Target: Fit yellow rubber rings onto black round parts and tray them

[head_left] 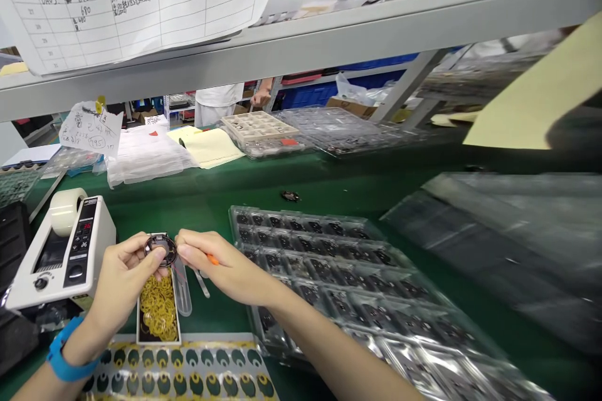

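My left hand [126,276], with a blue band on its wrist, pinches a round dark part [161,249] between thumb and fingers. At the part's right edge, my right hand [211,260] is closed around a thin tool with an orange end [213,259]. Beneath the hands lies a small white box [140,326] of yellow rings [160,310]. A clear plastic case [183,291] and a metal strip [203,285] rest beside it. In front is a sheet of dark and yellow cut-outs [181,373].
A white tape dispenser [82,250] stands at the left. Clear trays of dark parts [329,263] fill the middle right. A loose dark part [290,195] lies behind them. A grey shelf beam [329,44] crosses above. A person [219,103] stands beyond the bench.
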Motion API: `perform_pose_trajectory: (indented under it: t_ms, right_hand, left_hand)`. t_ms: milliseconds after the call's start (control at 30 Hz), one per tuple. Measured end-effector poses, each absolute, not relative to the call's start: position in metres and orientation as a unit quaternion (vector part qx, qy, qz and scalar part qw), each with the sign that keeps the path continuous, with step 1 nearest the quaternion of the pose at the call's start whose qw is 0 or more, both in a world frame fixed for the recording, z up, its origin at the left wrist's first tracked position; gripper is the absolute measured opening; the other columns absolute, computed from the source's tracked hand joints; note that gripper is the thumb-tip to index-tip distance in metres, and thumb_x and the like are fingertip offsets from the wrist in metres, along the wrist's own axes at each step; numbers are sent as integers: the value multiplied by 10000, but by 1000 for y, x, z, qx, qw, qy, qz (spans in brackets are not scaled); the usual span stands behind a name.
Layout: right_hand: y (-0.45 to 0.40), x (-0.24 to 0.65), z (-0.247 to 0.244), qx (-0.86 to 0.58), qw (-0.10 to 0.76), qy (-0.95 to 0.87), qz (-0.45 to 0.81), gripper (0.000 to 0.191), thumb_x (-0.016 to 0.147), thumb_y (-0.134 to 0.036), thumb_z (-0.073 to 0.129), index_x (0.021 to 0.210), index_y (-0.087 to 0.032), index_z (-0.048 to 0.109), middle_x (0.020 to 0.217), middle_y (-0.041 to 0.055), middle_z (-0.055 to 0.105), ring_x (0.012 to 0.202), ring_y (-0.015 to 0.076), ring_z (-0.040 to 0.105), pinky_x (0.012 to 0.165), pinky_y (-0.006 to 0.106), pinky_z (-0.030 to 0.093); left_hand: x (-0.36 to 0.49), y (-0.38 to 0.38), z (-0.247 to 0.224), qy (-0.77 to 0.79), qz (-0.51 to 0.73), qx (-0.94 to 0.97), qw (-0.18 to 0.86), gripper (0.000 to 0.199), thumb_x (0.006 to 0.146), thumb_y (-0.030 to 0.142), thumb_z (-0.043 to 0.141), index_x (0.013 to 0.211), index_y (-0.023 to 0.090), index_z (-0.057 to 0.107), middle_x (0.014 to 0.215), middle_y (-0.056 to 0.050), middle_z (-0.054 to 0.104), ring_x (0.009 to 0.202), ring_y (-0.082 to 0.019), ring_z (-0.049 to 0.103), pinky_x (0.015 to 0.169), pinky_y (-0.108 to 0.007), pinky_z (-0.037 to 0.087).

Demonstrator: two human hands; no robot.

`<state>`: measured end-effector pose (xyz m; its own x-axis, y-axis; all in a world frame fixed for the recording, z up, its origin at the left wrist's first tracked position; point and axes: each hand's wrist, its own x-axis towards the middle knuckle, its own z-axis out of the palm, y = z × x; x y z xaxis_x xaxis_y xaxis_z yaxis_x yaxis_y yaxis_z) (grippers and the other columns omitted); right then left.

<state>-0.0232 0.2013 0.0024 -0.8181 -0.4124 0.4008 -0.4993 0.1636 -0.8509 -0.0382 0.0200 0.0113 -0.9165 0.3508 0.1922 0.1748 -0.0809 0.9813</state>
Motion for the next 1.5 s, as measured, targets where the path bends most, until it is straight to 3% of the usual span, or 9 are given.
perform_pose_trajectory:
  t_ms: [167,367,500,600,700,833,1167,1367,1500]
  right_hand:
    - [194,-21,3,206,42,-754,622,527,953,-634,384,672,-188,377,627,-42,354,568,105,325,537,248,275]
    - [188,-13,7,150,-41,-673,723,503,848,-623,580,670,-161,490,608,-33,415,503,77,284,471,229,226]
    - [181,-9,7,150,-53,-629,761,518,805,-650,616,683,-168,472,598,-46,397,478,66,237,443,219,194]
    - [189,-12,9,162,39,-687,707,496,857,-628,567,679,-175,474,588,-42,392,490,83,297,449,226,234]
    - [207,-17,13,165,155,-742,631,464,904,-582,533,673,-181,497,574,-32,397,500,100,337,464,241,253]
    - [231,-22,14,140,243,-755,593,465,874,-620,571,685,-197,542,608,4,459,516,124,373,482,272,269]
    - [240,-8,18,91,277,-729,620,418,858,-629,613,728,-231,600,695,42,506,597,160,396,554,328,252]
    - [243,-4,27,117,299,-726,608,463,849,-626,606,706,-187,574,699,29,532,637,151,460,596,320,322]
    - [242,0,37,124,282,-732,608,368,892,-517,559,738,-188,497,652,-20,401,567,118,338,543,272,293]
  left_hand:
    - [-39,21,8,738,608,267,-119,102,858,191,654,780,161,712,671,-8,559,569,-113,565,513,-181,477]
    - [-50,14,-15,721,269,452,-451,411,862,-11,521,1214,169,634,839,-85,677,764,-189,676,678,-259,564]
    - [-51,11,-16,725,227,453,-466,378,893,43,507,1208,202,643,914,-103,696,855,-224,690,734,-308,587]
    - [-35,3,-12,772,244,389,-439,390,891,129,602,1274,202,597,1049,-137,671,962,-246,654,809,-357,568]
    - [-4,-15,-18,827,428,291,-219,281,842,234,684,1120,194,692,1024,-122,676,965,-246,633,868,-357,524]
    - [37,-51,-42,783,619,60,26,232,766,381,749,777,149,743,758,-100,683,719,-217,632,674,-292,518]
    - [43,-105,-63,658,720,-185,-118,633,668,646,752,922,71,675,715,-69,589,591,-138,551,502,-212,437]
    - [34,-95,-53,694,657,-140,-259,398,702,508,753,710,147,585,567,48,374,508,-94,352,475,-205,306]
    - [38,-92,-26,757,582,-41,-296,259,722,373,759,653,168,616,872,-47,572,737,-156,516,590,-231,387]
